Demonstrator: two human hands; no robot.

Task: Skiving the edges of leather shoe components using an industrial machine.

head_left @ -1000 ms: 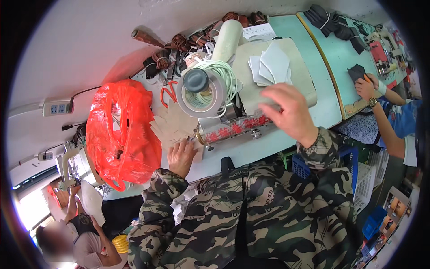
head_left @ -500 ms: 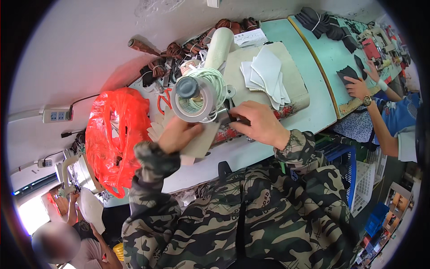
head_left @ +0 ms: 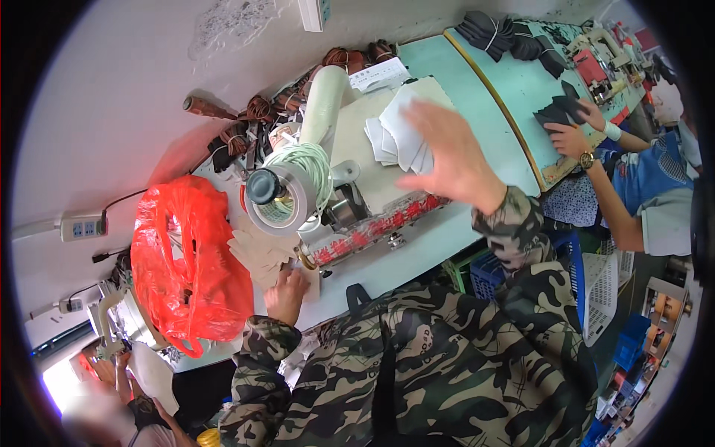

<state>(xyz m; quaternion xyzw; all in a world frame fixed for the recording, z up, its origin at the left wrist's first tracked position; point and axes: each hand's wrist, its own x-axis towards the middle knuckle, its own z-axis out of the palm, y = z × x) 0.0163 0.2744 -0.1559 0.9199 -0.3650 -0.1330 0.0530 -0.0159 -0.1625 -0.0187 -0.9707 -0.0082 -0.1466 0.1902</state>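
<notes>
My left hand (head_left: 287,296) is low on the worktable, its fingers bent together at the edge of a flat beige piece (head_left: 310,287). Just beyond it lies a pile of thin beige cut pieces (head_left: 259,252). My right hand (head_left: 456,155) is raised, somewhat blurred, with thumb and fingers spread and nothing in it. It partly hides a stack of white cut pieces (head_left: 387,138) on a beige board. Between my hands stands a machine with a worn red and pale edge (head_left: 365,237). Pale green cord (head_left: 307,165) loops around a clear reel with a dark knob (head_left: 264,186).
A red plastic bag (head_left: 192,268) bulges at the left. Brown bundles (head_left: 259,109) and a pale roll (head_left: 324,100) line the back. At right, a co-worker's hands (head_left: 572,140) handle dark pieces. Another person sits lower left. A blue crate (head_left: 488,274) is below the table.
My right hand has lifted from the machine and moved over the white stack, its fingers spreading. My left hand has drawn down toward the near table edge. The view has shifted slightly.
</notes>
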